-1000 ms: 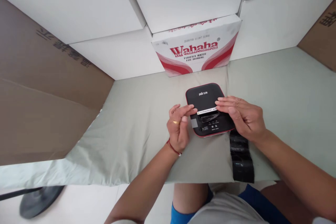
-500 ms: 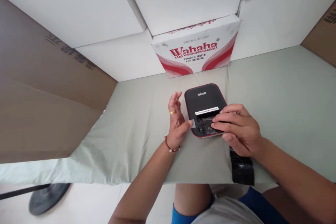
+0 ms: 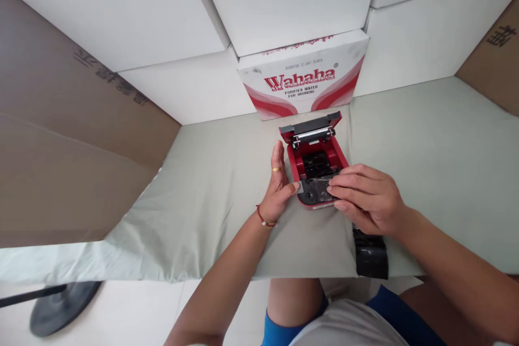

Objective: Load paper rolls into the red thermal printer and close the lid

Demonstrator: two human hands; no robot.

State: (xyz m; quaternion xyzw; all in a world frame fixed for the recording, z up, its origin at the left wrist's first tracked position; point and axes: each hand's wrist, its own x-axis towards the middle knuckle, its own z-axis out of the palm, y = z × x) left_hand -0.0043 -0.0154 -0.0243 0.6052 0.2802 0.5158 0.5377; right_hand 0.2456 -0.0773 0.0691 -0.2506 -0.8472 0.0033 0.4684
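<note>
A small red and black label printer (image 3: 320, 203) sits on the cloth in front of me, its lid (image 3: 312, 124) raised on the far side. Inside the red bay lies something black and shiny (image 3: 316, 164). My left hand (image 3: 281, 186) holds the printer's left side, thumb on a grey tab (image 3: 300, 187) and fingers stretched along the wall. At the right front, my right hand (image 3: 368, 200) grips the printer, fingertips on the dark front panel, which looks covered with clear film. Its fingers hide the right front corner.
A Wahaha water carton (image 3: 308, 84) stands just behind the printer, against stacked white boxes (image 3: 190, 86). Brown cartons flank the table at left (image 3: 81, 146) and right (image 3: 490, 54). A black glossy strip (image 3: 371, 254) lies at the front edge of the green cloth (image 3: 211, 184).
The printer's lid has swung up and away from me, exposing the red inside. My left fingers have straightened along the printer's side; both hands stay at its sides.
</note>
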